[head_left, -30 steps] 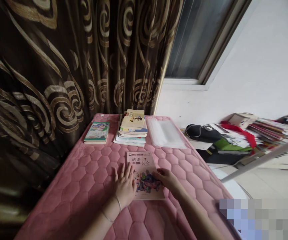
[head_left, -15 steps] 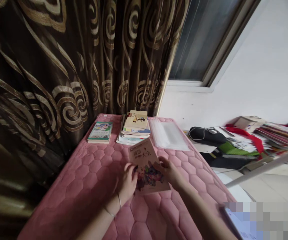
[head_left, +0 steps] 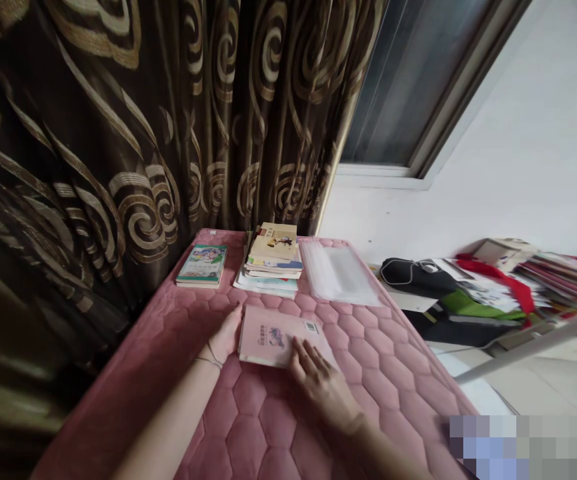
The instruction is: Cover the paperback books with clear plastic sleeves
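A thin pink book [head_left: 278,335] lies back cover up on the pink quilted table [head_left: 168,347], a barcode at its far right corner. My left hand [head_left: 227,337] grips the book's left edge, its fingers tucked under the cover. Fingers spread, my right hand [head_left: 318,380] rests flat on the book's near right corner. Behind the book stands a stack of several books [head_left: 272,260]. A green picture book [head_left: 202,264] lies to the left of the stack, and a pile of clear plastic sleeves [head_left: 338,275] to its right.
A dark curtain with gold swirls [head_left: 118,153] hangs behind and left of the table. To the right, a lower surface holds a black pouch with a white cable [head_left: 415,275], red cloth [head_left: 508,283] and stacked papers [head_left: 558,273]. A window [head_left: 418,80] sits above.
The book lay front cover up a second ago. Both hands lifted it, turned it over, and now it lies back cover up, a little farther from me.
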`<action>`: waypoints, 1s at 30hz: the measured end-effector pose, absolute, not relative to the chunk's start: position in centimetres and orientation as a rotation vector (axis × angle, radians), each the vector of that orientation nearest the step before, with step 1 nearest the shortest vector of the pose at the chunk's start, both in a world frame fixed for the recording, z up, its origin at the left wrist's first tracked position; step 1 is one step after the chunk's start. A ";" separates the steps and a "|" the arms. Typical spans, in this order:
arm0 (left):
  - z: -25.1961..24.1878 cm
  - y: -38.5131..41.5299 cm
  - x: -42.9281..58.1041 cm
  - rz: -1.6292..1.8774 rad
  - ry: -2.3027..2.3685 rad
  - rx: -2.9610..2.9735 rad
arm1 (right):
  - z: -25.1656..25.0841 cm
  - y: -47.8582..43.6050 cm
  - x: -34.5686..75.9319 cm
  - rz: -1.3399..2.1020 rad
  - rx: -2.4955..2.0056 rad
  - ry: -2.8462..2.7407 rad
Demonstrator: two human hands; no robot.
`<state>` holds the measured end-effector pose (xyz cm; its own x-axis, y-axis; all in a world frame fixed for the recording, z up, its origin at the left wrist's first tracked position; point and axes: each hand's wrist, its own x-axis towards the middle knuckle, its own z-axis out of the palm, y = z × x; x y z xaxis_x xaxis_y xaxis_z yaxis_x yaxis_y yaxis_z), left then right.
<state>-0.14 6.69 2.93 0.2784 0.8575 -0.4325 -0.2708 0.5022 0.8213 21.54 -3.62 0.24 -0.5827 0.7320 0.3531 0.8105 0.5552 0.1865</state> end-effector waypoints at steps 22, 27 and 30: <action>-4.3 -2.9 -1.0 0.804 1.693 2.327 | -2.5 -4.3 22.7 -0.009 -1.165 -2.311; -4.9 -3.8 -1.8 0.613 1.775 2.467 | -1.7 -4.8 23.5 0.020 -1.186 -2.375; -4.2 -3.5 -1.5 0.487 1.807 2.542 | -1.9 -5.1 24.5 0.027 -1.186 -2.395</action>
